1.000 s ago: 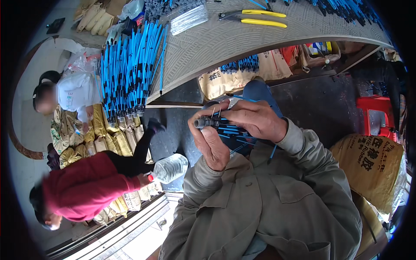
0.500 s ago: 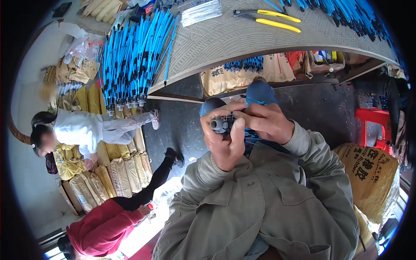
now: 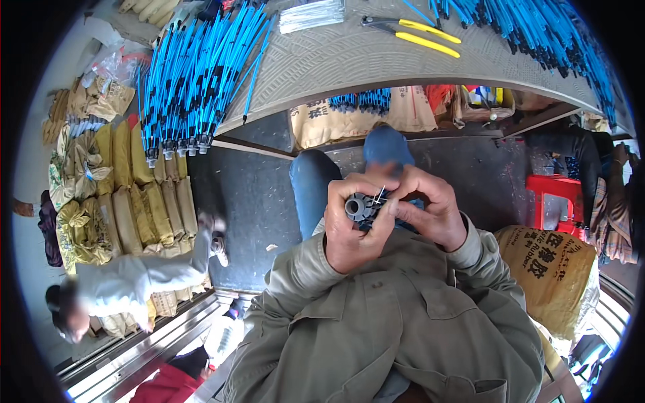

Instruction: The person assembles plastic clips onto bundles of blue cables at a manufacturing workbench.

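My left hand is closed around a grey fitting with a round hollow end and dark parts behind it. Close beside it, my right hand is closed, thumb and fingertips pinched together at a thin pale wire tie that sticks up beside the fitting. My fingers cover most of what lies between the two hands. On the table, a bundle of similar thin pale wires lies left of the yellow-handled cutting pliers.
Blue rods with black parts and grey ends overhang the table's left edge; more blue rods lie right. A red stool and a printed sack stand at my right. Two people, one in white, are at my left.
The view has shifted, and both hands appear slightly lower and to the right. The pale wire tie now shows clearly. At left, the person in white and the one in red appear lower in view.
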The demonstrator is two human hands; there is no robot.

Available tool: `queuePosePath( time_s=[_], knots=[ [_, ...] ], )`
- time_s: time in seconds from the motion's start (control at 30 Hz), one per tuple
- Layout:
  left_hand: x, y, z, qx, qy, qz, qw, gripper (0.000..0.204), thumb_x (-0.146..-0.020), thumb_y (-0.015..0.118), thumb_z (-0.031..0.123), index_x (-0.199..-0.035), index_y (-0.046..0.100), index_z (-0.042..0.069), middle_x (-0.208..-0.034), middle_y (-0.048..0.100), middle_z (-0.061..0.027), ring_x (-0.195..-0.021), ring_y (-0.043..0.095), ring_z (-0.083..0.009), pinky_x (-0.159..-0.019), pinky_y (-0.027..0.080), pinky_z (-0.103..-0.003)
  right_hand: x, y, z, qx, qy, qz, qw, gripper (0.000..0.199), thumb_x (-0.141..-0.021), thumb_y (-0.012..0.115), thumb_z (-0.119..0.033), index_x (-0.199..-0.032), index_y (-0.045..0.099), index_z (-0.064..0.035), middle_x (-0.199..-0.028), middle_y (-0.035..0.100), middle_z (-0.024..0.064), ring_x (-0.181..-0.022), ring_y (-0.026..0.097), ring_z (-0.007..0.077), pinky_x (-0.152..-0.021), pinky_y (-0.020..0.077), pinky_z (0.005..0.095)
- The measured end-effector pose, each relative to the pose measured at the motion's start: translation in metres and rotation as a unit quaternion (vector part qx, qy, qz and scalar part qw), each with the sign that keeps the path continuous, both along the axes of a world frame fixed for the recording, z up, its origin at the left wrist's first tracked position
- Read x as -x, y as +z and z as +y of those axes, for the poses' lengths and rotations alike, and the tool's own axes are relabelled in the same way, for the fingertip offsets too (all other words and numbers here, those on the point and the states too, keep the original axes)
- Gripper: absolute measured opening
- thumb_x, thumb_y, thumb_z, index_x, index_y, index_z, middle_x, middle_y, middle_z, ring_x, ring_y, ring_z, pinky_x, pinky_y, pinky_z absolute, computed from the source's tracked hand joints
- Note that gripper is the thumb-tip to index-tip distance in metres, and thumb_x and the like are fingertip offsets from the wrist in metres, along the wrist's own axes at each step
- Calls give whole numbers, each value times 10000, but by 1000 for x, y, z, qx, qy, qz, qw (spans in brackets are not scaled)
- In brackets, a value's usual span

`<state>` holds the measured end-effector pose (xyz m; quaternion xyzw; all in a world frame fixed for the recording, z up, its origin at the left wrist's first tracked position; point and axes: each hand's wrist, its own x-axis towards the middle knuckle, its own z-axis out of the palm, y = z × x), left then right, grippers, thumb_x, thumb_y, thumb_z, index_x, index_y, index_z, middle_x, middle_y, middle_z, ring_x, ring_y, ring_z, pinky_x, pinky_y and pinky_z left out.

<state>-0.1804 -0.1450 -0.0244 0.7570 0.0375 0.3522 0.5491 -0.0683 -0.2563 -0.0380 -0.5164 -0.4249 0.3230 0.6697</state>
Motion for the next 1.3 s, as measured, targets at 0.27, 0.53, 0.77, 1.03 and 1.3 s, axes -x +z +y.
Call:
queuePosePath(
  time_s=[0.27,0.53,0.77,1.03,1.3],
  knots=[
    [30,4,26,98,32,-46,994,259,-818,521,-94,-990,362,16,-958,591,-157,-1008,593,-296,-965,395,-461,-9,27,7,105,37,-79,991,177,-810,630,-21,-979,592,16,-941,609,68,-861,589,127,-755,475,242],
    [107,35,82,53,165,-51,984,235,-832,499,-94,-1001,379,16,-933,595,-152,-950,610,-278,-968,399,-438,-157,3,93,33,-262,-501,824,158,-834,610,-145,-927,561,-26,-913,615,117,-869,603,234,-773,459,313],
    [108,23,107,-37,32,131,990,209,-824,537,-54,-997,439,12,-936,597,-117,-941,608,-213,-925,422,-355,-202,-11,105,180,-245,-698,648,257,-846,576,-291,-861,526,-39,-838,546,132,-795,549,330,-727,431,417],
    [87,14,115,21,34,161,986,221,-796,549,-88,-969,455,12,-921,583,-104,-935,586,-159,-799,455,-289,-98,18,88,110,-119,-176,971,141,-822,582,-72,-959,568,-40,-880,545,113,-789,565,257,-692,442,295],
    [80,12,91,48,110,140,983,248,-765,557,-94,-954,448,22,-890,552,-91,-870,580,-153,-739,445,-264,-6,43,93,36,-169,-682,711,187,-785,656,-137,-967,623,-164,-1129,500,67,-1089,494,240,-981,304,448]
  ],
)
